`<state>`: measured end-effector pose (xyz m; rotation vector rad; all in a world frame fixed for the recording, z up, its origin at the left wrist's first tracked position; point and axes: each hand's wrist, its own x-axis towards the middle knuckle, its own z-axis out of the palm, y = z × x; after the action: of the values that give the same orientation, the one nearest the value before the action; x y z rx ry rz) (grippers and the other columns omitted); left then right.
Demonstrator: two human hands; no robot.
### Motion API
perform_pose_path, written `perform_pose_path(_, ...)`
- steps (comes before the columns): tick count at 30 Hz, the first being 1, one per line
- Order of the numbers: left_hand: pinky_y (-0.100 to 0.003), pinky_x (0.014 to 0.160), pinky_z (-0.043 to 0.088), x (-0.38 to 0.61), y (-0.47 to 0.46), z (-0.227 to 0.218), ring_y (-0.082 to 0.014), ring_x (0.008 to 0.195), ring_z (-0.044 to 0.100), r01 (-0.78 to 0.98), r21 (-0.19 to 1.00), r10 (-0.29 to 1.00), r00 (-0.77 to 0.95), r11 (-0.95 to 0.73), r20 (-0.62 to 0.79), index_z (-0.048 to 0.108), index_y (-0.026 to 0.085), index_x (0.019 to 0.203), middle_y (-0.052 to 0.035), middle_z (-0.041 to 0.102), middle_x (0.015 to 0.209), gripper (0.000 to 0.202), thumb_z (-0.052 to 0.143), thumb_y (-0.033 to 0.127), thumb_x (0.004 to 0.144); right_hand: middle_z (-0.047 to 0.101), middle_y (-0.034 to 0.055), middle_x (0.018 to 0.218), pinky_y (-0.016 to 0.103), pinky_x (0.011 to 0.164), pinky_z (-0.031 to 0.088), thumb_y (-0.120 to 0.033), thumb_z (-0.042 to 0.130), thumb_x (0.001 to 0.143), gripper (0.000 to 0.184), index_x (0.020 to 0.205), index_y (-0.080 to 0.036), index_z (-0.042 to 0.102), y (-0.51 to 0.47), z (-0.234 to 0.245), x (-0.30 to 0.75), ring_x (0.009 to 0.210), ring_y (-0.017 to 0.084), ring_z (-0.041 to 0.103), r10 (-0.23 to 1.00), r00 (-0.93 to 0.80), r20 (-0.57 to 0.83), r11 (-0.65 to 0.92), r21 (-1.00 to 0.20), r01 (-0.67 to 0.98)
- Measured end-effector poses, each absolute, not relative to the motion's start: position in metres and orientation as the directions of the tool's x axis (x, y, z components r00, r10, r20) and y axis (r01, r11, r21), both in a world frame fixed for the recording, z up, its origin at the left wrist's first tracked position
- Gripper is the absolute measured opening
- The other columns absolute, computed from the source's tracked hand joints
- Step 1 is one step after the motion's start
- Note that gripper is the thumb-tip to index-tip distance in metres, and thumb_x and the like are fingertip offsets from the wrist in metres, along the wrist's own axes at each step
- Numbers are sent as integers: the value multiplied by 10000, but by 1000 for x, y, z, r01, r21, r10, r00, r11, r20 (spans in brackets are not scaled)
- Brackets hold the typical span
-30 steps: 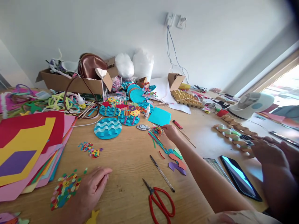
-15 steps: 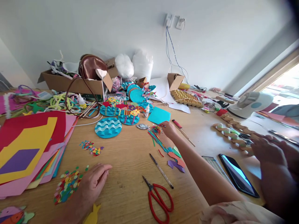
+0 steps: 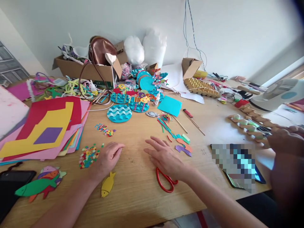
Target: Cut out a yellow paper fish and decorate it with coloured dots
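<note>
My left hand (image 3: pixel 110 158) rests on the table with fingers curled together, and nothing shows in them. It lies between a pile of coloured paper dots (image 3: pixel 87 155) and a yellow paper fish (image 3: pixel 108 185). My right hand (image 3: pixel 163 155) is open, fingers spread, over the red-handled scissors (image 3: pixel 163 183), covering their blades. Beyond it are thin paper strips (image 3: pixel 168 126), purple and orange paper scraps (image 3: pixel 184 147), a thin stick (image 3: pixel 180 123) and a turquoise paper sheet (image 3: pixel 169 106). A round turquoise piece with paper waves (image 3: pixel 119 113) lies farther back.
Coloured paper sheets (image 3: pixel 47 126) and a stack of paper fish (image 3: pixel 40 185) lie at left. A cardboard box (image 3: pixel 80 69) stands behind. At right, another person's hand (image 3: pixel 282 141) is near a wavy cardboard tray (image 3: pixel 249 129) and pixelated flat items (image 3: pixel 234 164).
My right hand has drawn back from the strips toward me and opened over the scissors. The pen is no longer visible. A stick beside the turquoise sheet now shows. My view has shifted.
</note>
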<state>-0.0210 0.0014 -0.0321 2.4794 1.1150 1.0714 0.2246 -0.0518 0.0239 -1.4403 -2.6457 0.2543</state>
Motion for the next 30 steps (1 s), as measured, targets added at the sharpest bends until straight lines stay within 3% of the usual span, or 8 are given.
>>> perform_pose_path(6,-240,636,482,-22,1,-35,-136,679,612,541,487,724,441,-686,530,600,173,847,-24,651,720,191,414,133,835,370,63,1397,443,956,315,-237,367,892,367,1237,-243,494,-65,5,206,1312,276,225,835,-546,-65,527,-194,828)
perform_pose_path(16,-248,660,482,-23,1,-35,-140,708,615,561,453,715,451,-693,535,590,168,854,-32,656,753,173,422,128,839,412,67,1371,454,981,257,-212,312,919,334,1174,-195,528,-72,-1,197,1314,268,212,834,-550,-47,538,-157,829)
perform_pose_path(23,-249,658,482,-22,0,-34,-140,702,615,551,464,717,461,-694,523,589,175,847,-29,653,744,183,410,140,841,364,47,1407,429,980,265,-234,379,891,325,1178,-235,531,-76,6,207,1314,253,228,903,-426,-54,406,-213,889)
perform_pose_path(30,-255,667,481,-22,0,-34,-143,709,615,565,460,724,460,-685,514,591,170,853,-30,654,748,185,409,138,843,439,55,1347,424,990,252,-244,386,896,301,1148,-208,547,-75,1,202,1301,250,245,898,-439,-32,420,-239,875)
